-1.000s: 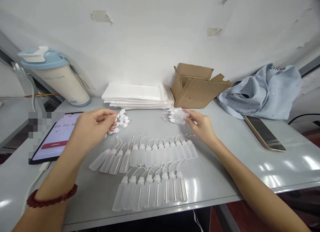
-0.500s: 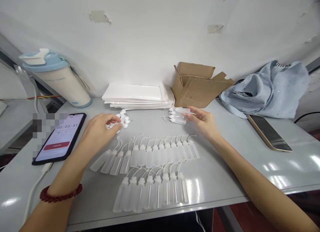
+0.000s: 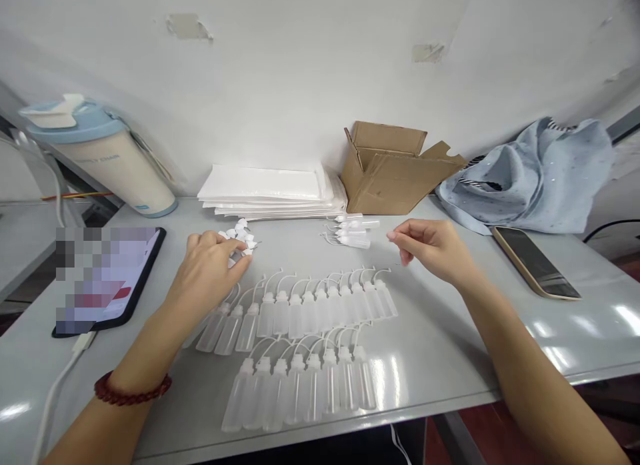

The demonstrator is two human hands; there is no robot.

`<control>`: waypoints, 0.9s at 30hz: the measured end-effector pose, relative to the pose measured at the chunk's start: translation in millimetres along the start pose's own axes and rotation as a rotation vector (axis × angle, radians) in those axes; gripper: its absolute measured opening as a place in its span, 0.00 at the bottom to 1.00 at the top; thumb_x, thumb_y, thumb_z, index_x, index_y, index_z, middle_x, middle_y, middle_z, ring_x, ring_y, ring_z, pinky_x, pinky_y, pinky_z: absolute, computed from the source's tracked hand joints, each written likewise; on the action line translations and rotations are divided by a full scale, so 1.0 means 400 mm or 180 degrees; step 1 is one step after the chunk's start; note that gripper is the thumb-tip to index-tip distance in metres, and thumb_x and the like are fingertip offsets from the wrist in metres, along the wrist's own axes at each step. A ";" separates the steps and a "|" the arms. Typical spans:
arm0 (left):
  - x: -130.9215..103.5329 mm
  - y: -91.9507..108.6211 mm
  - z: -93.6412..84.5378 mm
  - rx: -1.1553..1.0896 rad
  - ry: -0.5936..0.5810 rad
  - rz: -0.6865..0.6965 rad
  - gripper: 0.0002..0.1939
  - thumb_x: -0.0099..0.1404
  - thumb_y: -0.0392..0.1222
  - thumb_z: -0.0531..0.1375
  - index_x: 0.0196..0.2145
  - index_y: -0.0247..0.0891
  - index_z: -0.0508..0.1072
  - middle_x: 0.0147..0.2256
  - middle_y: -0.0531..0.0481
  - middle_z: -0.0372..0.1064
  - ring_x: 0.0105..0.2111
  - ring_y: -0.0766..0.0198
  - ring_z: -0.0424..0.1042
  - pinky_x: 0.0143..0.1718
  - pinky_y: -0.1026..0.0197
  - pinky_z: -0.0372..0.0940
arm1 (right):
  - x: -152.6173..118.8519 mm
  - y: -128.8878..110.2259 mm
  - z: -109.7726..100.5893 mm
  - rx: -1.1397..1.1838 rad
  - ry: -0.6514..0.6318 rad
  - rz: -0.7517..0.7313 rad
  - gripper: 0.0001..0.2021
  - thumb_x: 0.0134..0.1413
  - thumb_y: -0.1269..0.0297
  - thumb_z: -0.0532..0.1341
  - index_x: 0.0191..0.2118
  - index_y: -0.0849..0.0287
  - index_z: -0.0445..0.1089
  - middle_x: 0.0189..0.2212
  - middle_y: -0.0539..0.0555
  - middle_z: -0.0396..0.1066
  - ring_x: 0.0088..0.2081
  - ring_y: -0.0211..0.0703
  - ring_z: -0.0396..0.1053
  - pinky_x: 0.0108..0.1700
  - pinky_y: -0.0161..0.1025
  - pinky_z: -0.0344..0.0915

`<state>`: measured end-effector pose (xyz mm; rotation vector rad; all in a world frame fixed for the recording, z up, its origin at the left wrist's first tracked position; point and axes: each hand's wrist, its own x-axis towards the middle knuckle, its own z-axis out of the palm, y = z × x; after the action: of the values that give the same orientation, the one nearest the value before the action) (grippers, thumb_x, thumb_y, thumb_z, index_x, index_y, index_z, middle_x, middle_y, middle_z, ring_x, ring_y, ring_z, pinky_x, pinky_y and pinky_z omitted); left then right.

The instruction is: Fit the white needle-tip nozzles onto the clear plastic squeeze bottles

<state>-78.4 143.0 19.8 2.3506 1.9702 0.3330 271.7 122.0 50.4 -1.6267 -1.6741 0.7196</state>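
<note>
Picking singly from the white caps toward the bench's back edge suits that half-curled left hand, can't tell its grip tbh.

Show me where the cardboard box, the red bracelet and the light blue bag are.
Cardboard box [image 3: 393, 185]: head view, front side.
Red bracelet [image 3: 133, 393]: head view, beaded band.
Light blue bag [image 3: 555, 185]: head view, fabric body.
</note>
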 end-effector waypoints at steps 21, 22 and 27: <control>-0.010 0.079 -0.065 -0.0713 0.0023 -0.0689 0.13 0.61 0.49 0.57 0.39 0.40 0.73 0.36 0.50 0.69 0.30 0.61 0.64 0.38 0.60 0.58 | -0.055 -0.043 -0.003 -0.1387 -0.2280 0.0090 0.20 0.55 0.62 0.54 0.14 0.59 0.62 0.12 0.49 0.66 0.15 0.33 0.58 0.23 0.34 0.57; -0.011 0.078 -0.063 -0.0776 0.0100 -0.0719 0.13 0.60 0.49 0.58 0.39 0.41 0.74 0.35 0.51 0.68 0.28 0.63 0.63 0.37 0.60 0.58 | -0.054 -0.042 -0.004 -0.1385 -0.2325 0.0125 0.20 0.55 0.62 0.54 0.14 0.59 0.63 0.12 0.49 0.66 0.16 0.34 0.58 0.24 0.34 0.57; -0.018 0.079 -0.055 -0.1072 0.0317 -0.0726 0.11 0.57 0.48 0.61 0.37 0.42 0.74 0.35 0.54 0.68 0.28 0.64 0.64 0.34 0.62 0.58 | -0.048 -0.032 0.000 -0.1449 -0.2304 0.0336 0.19 0.55 0.60 0.54 0.15 0.59 0.64 0.14 0.50 0.69 0.18 0.36 0.63 0.25 0.34 0.58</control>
<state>-53.3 128.0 46.2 1.9193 2.0100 0.7143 263.6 102.0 58.7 -1.9037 -2.4108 1.1374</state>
